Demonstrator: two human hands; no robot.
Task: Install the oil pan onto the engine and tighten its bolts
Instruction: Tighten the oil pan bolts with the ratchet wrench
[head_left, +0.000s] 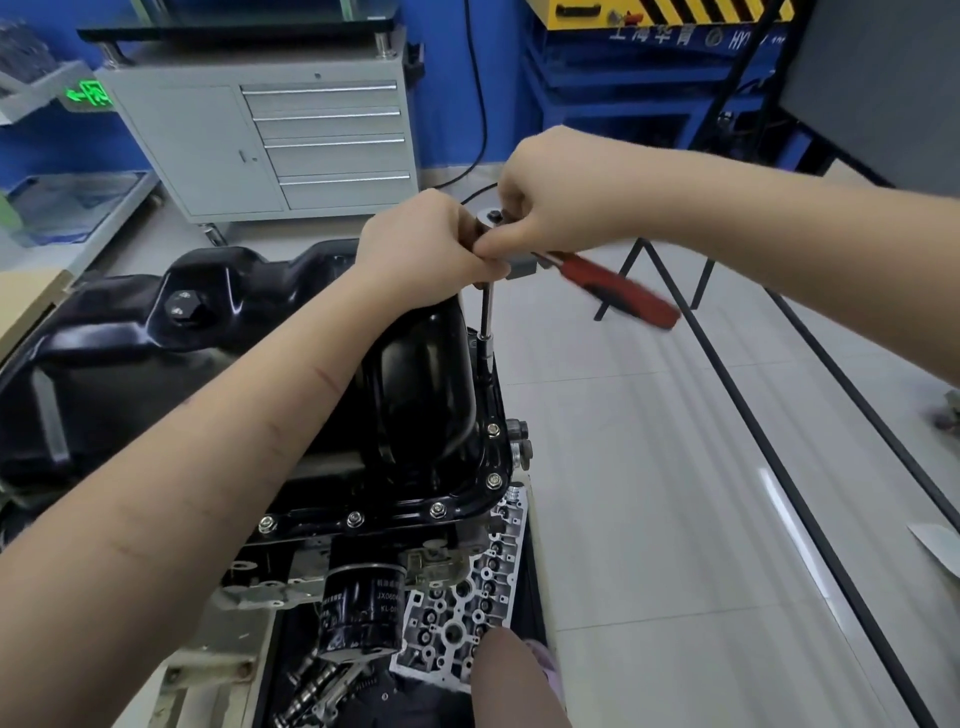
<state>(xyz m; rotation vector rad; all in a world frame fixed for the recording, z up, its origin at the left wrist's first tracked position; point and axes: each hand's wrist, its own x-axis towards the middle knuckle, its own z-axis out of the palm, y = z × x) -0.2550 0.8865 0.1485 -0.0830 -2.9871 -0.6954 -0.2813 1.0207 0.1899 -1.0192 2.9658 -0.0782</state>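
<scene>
Our left forearm (171, 493) crosses the black oil pan (415, 395) seated on the engine (291, 551). At its far right edge, left hand (421, 244) and right hand (550, 202) both grip the ratchet (618, 286), directly above a flange bolt.

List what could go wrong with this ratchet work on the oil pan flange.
1. The extension bar stands long and thin; if it tilts, the socket may slip off the bolt.
2. The left hand and right hand crowd the ratchet head, so a slip could pinch fingers.
3. The red handle is blurred, so the swing may be fast.
</scene>
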